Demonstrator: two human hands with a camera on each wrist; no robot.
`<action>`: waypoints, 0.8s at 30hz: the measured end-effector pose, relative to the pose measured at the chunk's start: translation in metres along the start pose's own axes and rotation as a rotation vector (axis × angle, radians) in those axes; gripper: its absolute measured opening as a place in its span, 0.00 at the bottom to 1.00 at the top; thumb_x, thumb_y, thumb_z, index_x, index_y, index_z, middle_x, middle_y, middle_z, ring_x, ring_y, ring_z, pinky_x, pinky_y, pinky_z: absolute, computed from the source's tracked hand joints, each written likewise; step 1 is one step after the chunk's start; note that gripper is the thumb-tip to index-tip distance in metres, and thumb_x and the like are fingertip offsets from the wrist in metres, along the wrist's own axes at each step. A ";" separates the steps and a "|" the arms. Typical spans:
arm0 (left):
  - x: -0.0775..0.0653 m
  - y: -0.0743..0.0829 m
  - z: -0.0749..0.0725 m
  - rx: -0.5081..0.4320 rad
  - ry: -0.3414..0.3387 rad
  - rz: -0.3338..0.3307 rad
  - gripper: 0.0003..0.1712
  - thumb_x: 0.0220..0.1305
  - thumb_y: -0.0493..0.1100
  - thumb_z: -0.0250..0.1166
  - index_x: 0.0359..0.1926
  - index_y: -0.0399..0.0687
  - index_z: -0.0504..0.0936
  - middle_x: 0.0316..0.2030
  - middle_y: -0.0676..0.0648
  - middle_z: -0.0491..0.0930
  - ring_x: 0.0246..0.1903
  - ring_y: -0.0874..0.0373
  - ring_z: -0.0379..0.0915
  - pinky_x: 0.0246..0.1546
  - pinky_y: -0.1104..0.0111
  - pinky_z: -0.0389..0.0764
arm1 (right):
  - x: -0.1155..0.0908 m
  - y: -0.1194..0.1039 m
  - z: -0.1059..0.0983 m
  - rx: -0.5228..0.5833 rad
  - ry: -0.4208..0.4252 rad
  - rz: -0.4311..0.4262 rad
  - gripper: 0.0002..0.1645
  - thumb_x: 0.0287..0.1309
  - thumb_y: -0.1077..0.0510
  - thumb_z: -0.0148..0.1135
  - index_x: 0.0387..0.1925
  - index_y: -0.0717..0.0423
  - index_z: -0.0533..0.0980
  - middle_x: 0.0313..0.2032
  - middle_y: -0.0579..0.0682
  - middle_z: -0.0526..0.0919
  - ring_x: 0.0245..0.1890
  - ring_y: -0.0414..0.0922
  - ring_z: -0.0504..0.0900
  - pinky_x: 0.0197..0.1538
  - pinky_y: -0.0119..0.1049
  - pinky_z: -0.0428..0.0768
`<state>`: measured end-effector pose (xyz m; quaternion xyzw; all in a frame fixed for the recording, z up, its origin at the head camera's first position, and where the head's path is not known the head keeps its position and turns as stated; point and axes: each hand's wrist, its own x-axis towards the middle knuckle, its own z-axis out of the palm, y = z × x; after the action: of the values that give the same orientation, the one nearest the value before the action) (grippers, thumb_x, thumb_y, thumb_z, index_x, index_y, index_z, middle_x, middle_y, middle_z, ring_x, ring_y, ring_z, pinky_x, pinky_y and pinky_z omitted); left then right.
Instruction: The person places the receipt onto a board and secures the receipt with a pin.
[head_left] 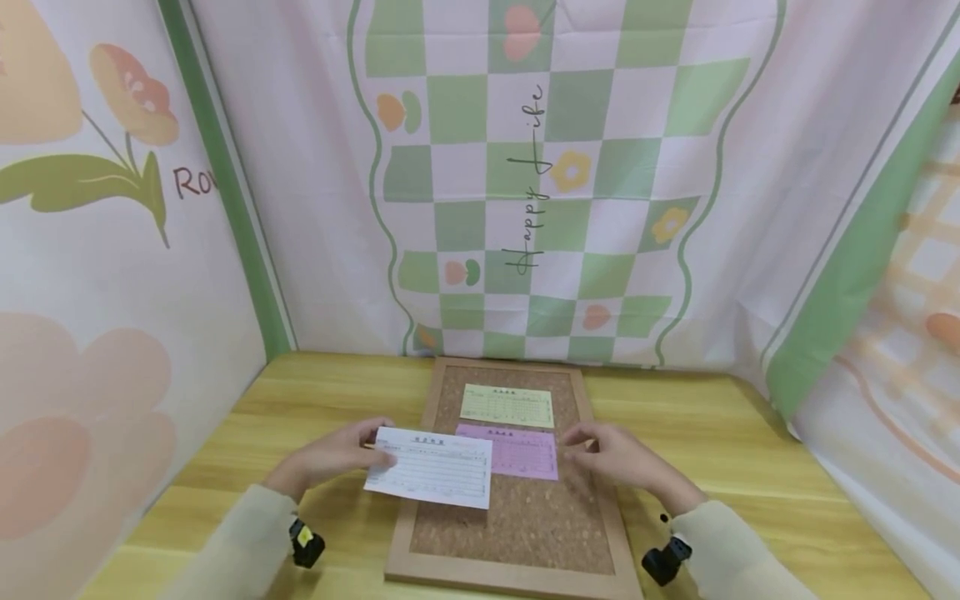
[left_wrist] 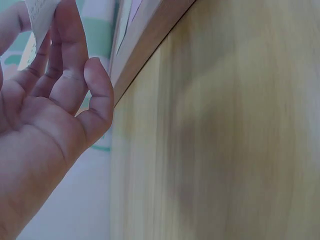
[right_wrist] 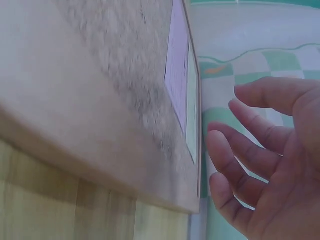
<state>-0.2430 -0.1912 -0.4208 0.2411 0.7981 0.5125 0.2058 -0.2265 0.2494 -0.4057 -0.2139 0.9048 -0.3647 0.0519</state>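
My left hand point(head_left: 337, 457) pinches a white printed form slip point(head_left: 431, 471) by its left edge, holding it above the cork board. In the left wrist view only a corner of the slip point(left_wrist: 41, 20) shows, between thumb and fingers. Partly behind it a pink slip point(head_left: 525, 454) lies on the wood-framed cork board point(head_left: 517, 525). Farther up the board lies a yellow slip point(head_left: 506, 406). My right hand point(head_left: 611, 454) hovers beside the pink slip's right edge, fingers loosely bent; the right wrist view shows nothing between them.
The board rests on a yellow wood-grain table point(head_left: 712, 433). A curtain with green checks point(head_left: 517, 192) hangs behind the table's far edge, and a flower-print curtain point(head_left: 112, 275) stands at the left. Each wrist carries a small black camera point(head_left: 306, 542).
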 end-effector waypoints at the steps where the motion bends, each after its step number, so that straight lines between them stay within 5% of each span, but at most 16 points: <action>1: 0.002 0.001 0.002 0.001 -0.001 -0.001 0.19 0.67 0.45 0.65 0.56 0.44 0.75 0.51 0.44 0.78 0.50 0.49 0.75 0.52 0.56 0.74 | 0.000 -0.001 0.001 0.005 -0.008 -0.011 0.14 0.64 0.59 0.65 0.48 0.62 0.81 0.48 0.59 0.83 0.38 0.46 0.81 0.37 0.39 0.79; 24: 0.041 0.009 0.042 -0.064 -0.019 0.031 0.20 0.68 0.45 0.66 0.58 0.46 0.75 0.50 0.44 0.77 0.47 0.50 0.76 0.48 0.58 0.78 | -0.004 -0.033 0.028 0.280 -0.145 -0.144 0.11 0.68 0.58 0.63 0.43 0.62 0.73 0.43 0.54 0.79 0.45 0.55 0.80 0.43 0.38 0.80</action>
<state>-0.2496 -0.1333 -0.4318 0.2517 0.7754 0.5387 0.2127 -0.2043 0.2117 -0.4040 -0.2948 0.8213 -0.4733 0.1201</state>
